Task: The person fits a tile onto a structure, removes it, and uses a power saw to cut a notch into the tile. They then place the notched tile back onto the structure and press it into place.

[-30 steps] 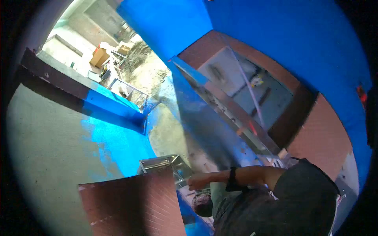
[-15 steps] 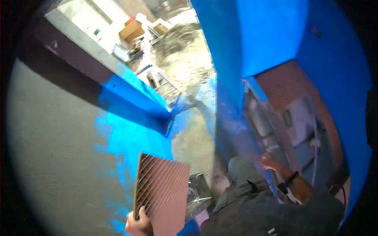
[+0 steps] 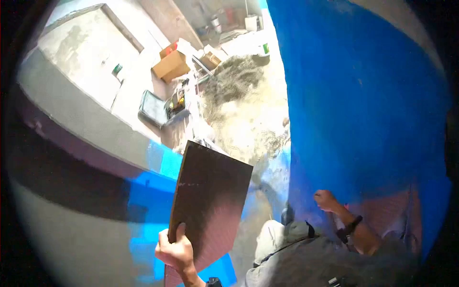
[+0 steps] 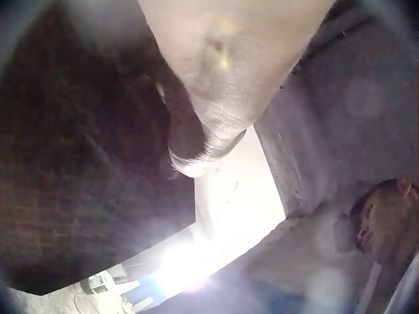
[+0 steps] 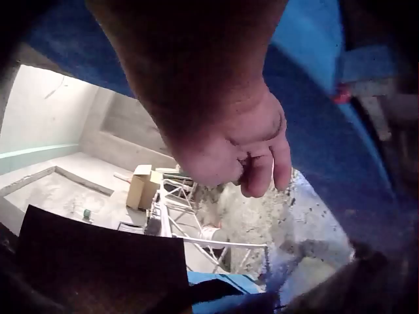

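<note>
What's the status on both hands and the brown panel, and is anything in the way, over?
Left hand gripping brown panel by its edge. Right hand empty, fingers loosely curled. Cardboard box well beyond panel, not touching.

Fingertips of left hand (image 3: 176, 252) hidden; brown panel (image 3: 215, 191) cut off at bottom

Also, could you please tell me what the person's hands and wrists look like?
The left hand and right hand are ungloved. A black band circles the right wrist; a dark band, cut off by the picture's edge, shows at the left. The right forearm is bare.
</note>
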A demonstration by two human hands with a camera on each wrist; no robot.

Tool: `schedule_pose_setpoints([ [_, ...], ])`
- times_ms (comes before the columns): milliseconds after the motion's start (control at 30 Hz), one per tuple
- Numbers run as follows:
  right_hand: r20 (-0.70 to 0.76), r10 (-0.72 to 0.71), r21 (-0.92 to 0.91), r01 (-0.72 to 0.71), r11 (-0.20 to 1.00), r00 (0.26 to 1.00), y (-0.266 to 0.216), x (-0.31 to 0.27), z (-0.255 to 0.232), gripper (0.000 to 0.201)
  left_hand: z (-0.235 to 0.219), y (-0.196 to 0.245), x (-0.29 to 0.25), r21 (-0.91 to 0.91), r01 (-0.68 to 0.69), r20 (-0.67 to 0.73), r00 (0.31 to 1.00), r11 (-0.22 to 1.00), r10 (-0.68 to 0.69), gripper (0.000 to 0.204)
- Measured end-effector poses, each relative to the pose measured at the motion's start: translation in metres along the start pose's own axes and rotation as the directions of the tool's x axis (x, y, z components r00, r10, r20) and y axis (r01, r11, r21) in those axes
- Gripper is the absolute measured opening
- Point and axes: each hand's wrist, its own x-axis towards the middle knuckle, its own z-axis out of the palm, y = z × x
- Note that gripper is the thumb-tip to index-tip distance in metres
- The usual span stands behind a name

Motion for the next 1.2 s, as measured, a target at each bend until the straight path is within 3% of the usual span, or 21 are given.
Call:
schedule_pose_setpoints([
  [33,0.034,0.197,0.075,-0.199,0.977,0.980,-0.055,0.044,-0.022,0.028,0.026,0.011,0.031,-0.045,0.005,-0.014,1.000,0.999,-0.005,0.033],
  [100,-0.033,0.088,0.036,-0.086,0.996,0.996,-0.066,0.135,-0.026,0.030,0.078,0.039,0.094,-0.091,-0.080,-0.053,0.996,0.993,0.076,0.035],
  [167,-0.129,-0.110,-0.081,0.100,0.992,0.986,-0.071,0.212,-0.027,0.032,0.135,0.070,0.147,-0.183,0.046,-0.023,0.998,0.982,-0.052,0.036],
  [200,-0.154,-0.098,-0.087,0.086,0.993,0.983,-0.081,0.245,-0.033,0.032,0.166,0.081,0.175,-0.200,0.012,-0.023,1.000,0.980,-0.017,0.035],
  [267,-0.055,-0.006,-0.022,0.005,1.000,0.998,-0.106,0.333,-0.040,0.034,0.250,0.093,0.245,-0.244,-0.032,-0.031,0.999,0.969,0.025,0.034],
  [367,-0.011,0.099,-0.019,-0.099,0.995,0.995,-0.107,0.426,-0.049,0.034,0.357,0.133,0.339,-0.339,-0.108,0.011,0.993,0.935,0.119,0.033],
  [433,-0.011,0.158,0.000,-0.158,0.987,0.987,-0.121,0.453,-0.056,0.031,0.420,0.157,0.390,-0.398,-0.215,0.024,0.969,0.892,0.245,0.034],
  [500,0.010,0.175,-0.029,-0.174,0.984,0.985,-0.140,0.499,-0.093,0.030,0.475,0.191,0.457,-0.362,-0.329,0.064,0.925,0.872,0.375,0.035],
  [533,0.093,0.269,0.080,-0.277,0.958,0.959,-0.155,0.515,-0.113,0.038,0.504,0.209,0.484,-0.353,-0.375,0.056,0.906,0.857,0.419,0.034],
  [567,0.067,0.296,0.104,-0.302,0.948,0.953,-0.162,0.532,-0.125,0.038,0.531,0.226,0.510,-0.346,-0.423,0.047,0.884,0.838,0.465,0.034],
  [633,0.095,0.356,0.179,-0.368,0.913,0.930,-0.166,0.559,-0.133,0.040,0.577,0.245,0.549,-0.400,-0.482,0.009,0.848,0.779,0.529,0.034],
  [700,-0.020,0.405,0.225,-0.390,0.893,0.914,-0.157,0.599,-0.142,0.039,0.631,0.278,0.595,-0.436,-0.538,-0.017,0.806,0.721,0.591,0.034],
  [767,0.018,0.504,0.273,-0.489,0.828,0.864,-0.154,0.646,-0.168,0.038,0.685,0.312,0.637,-0.453,-0.557,0.012,0.777,0.696,0.630,0.034],
  [867,-0.191,0.531,0.407,-0.425,0.808,0.826,-0.110,0.722,-0.167,0.033,0.762,0.363,0.689,-0.539,-0.594,-0.022,0.719,0.597,0.695,0.036],
  [900,-0.277,0.516,0.432,-0.375,0.820,0.811,-0.103,0.758,-0.187,0.029,0.786,0.384,0.710,-0.569,-0.605,-0.052,0.703,0.557,0.709,0.037],
  [933,-0.429,0.445,0.319,-0.329,0.889,0.786,-0.100,0.793,-0.207,0.028,0.806,0.404,0.732,-0.556,-0.632,-0.075,0.685,0.539,0.725,0.035],
  [1000,-0.455,0.511,0.473,-0.288,0.832,0.729,-0.107,0.865,-0.260,0.029,0.833,0.439,0.773,-0.569,-0.647,-0.059,0.648,0.508,0.760,0.034],
  [1067,-0.651,0.375,0.368,-0.157,0.916,0.660,-0.141,0.950,-0.331,0.038,0.880,0.473,0.824,-0.650,-0.617,-0.066,0.628,0.444,0.776,0.034],
  [1133,-0.748,0.205,0.237,-0.034,0.971,0.632,-0.153,1.012,-0.403,0.065,0.908,0.519,0.856,-0.659,-0.645,-0.131,0.604,0.386,0.786,0.034],
  [1167,-0.836,0.039,0.068,0.032,0.997,0.547,-0.168,1.039,-0.441,0.072,0.921,0.539,0.873,-0.646,-0.675,-0.176,0.586,0.356,0.791,0.033],
  [1200,-0.885,-0.050,-0.019,0.071,0.997,0.463,-0.172,1.070,-0.471,0.066,0.939,0.555,0.894,-0.648,-0.649,-0.068,0.569,0.397,0.820,0.033],
])
